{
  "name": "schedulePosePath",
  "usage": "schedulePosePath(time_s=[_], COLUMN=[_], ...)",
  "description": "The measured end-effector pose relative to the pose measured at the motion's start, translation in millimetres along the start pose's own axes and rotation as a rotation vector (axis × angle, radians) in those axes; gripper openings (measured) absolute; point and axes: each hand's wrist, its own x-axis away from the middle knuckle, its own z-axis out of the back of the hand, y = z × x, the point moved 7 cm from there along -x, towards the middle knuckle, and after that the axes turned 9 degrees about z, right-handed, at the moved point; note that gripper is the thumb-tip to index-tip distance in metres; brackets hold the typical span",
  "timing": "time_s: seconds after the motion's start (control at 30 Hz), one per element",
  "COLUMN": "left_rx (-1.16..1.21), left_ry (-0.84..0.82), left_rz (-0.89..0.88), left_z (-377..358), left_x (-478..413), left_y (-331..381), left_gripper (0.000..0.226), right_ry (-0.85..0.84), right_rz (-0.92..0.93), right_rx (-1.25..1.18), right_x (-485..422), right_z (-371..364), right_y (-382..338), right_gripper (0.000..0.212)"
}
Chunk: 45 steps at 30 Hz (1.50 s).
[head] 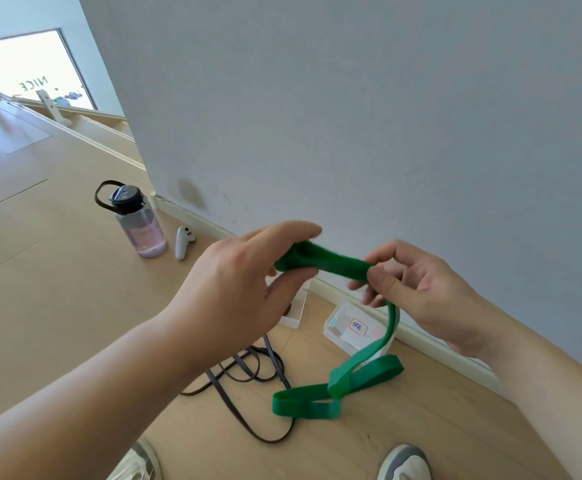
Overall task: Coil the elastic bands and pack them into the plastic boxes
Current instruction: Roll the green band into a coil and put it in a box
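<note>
A green elastic band stretches between my two hands in mid-air, and its long tail drops past the right hand to lie in loose folds on the wooden floor. My left hand pinches the folded end between thumb and fingers. My right hand pinches the band about a hand's width further along. A dark brown band lies in tangled loops on the floor under my left forearm. A clear plastic box with a label sits by the skirting board. A second white box is partly hidden behind my left hand.
A white wall with a skirting board runs close ahead. A water bottle and a white controller stand on the floor to the left. My two shoes show at the bottom edge.
</note>
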Motion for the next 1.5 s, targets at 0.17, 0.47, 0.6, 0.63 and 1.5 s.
schedulePosePath(time_s=[0.17, 0.47, 0.6, 0.63, 1.5], left_rx=[0.100, 0.211, 0.094, 0.090, 0.007], left_ry=[-0.009, -0.064, -0.096, -0.094, 0.116], left_rz=[0.025, 0.063, 0.042, 0.059, -0.044], left_z=[-3.7, -11.9, -19.0, -19.6, -12.3], left_x=[-1.7, 1.3, 8.8, 9.1, 5.8], left_y=[1.3, 6.8, 8.7, 7.2, 14.2], left_gripper=[0.013, 0.020, 0.038, 0.042, 0.016], right_ry=[-0.101, 0.065, 0.120, 0.142, 0.215], right_rz=[-0.036, 0.181, 0.155, 0.145, 0.045], right_rx=[-0.090, -0.213, -0.185, -0.176, -0.428], right_x=[4.5, 1.9, 0.7, 0.2, 10.0], right_z=[-20.3, -24.2, -22.2, -20.8, -37.3], right_y=[-0.3, -22.2, -15.8, -14.8, -26.5], right_gripper=[0.025, 0.025, 0.017, 0.016, 0.026])
